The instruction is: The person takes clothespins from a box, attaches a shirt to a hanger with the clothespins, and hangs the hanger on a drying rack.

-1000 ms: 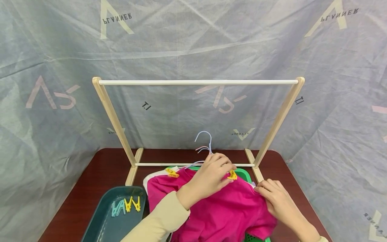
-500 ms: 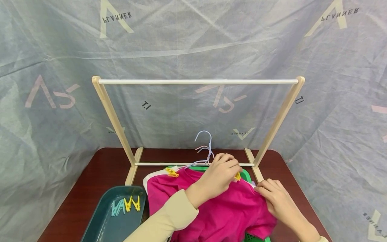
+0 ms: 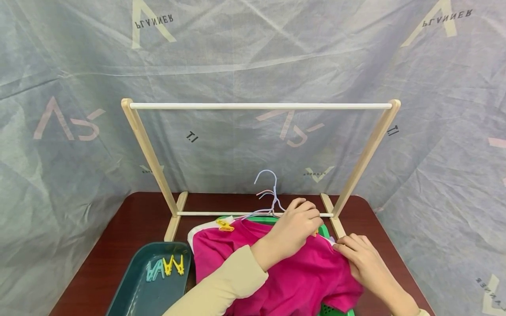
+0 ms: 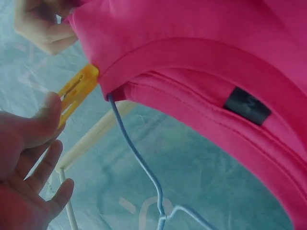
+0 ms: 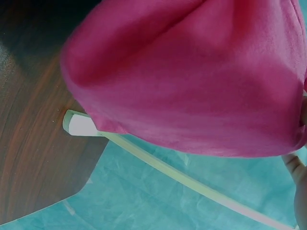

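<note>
A magenta T-shirt (image 3: 308, 274) lies over a green basket (image 3: 334, 311), on a pale blue wire hanger (image 3: 272, 193) whose hook sticks up. My left hand (image 3: 290, 230) pinches a yellow clothespin (image 4: 79, 91) at the shirt's shoulder, beside the neckline. The pin's tip meets the fabric close to the hanger wire (image 4: 139, 153). Another yellow clothespin (image 3: 225, 225) grips the opposite shoulder. My right hand (image 3: 363, 263) pinches the shirt near the right sleeve; in the right wrist view the sleeve (image 5: 192, 100) hides most of that hand. White fabric (image 3: 205, 227) shows beneath the shirt.
A wooden rack with a white top rail (image 3: 261, 106) stands behind. At the left, a dark green tray (image 3: 138, 287) holds several teal and yellow clothespins (image 3: 168, 266). More hanger hooks (image 3: 265, 193) lie behind the shirt. All stand on a dark red table (image 3: 99, 263).
My left hand has moved to the right along the shoulder with the yellow clothespin, away from the hanger's neck. My right hand stays in place on the shirt.
</note>
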`<state>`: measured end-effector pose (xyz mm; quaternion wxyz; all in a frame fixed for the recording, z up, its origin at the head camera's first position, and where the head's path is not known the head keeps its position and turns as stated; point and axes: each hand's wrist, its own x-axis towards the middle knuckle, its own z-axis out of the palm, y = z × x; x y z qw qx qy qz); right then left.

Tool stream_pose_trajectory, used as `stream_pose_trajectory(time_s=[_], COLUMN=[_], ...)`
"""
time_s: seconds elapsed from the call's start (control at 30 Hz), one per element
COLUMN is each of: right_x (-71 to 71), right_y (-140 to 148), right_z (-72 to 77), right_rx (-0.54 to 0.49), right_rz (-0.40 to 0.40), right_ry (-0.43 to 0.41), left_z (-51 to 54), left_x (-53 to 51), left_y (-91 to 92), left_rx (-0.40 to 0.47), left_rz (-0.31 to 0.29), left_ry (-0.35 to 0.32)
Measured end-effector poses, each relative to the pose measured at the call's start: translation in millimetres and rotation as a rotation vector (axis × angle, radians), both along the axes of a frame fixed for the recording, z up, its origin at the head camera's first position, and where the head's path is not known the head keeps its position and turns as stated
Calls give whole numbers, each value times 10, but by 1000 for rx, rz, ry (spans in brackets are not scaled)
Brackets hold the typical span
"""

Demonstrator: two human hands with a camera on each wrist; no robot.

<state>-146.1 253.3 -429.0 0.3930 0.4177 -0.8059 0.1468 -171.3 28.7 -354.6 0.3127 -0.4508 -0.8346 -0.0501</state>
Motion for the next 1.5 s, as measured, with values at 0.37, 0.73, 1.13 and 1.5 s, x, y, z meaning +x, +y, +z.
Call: stream_pose_trajectory(time_s=[0.37, 0.73, 1.13, 1.5], right_x=[26, 18, 21, 1], right_y=[-24, -12, 3, 2], right_z=[11, -12, -8, -5], right_rx=[-19, -25, -28, -24], right_rz=[5, 9, -5, -3], right_ry=[13, 25, 8, 7], left_z=[-13, -61, -88, -66], left_x=[4, 25, 31, 2], left_y=[87, 114, 59, -80], left_rx=[-96, -203, -151, -67], left_rz=[13, 62, 67, 87], left_ry=[54, 70, 47, 99])
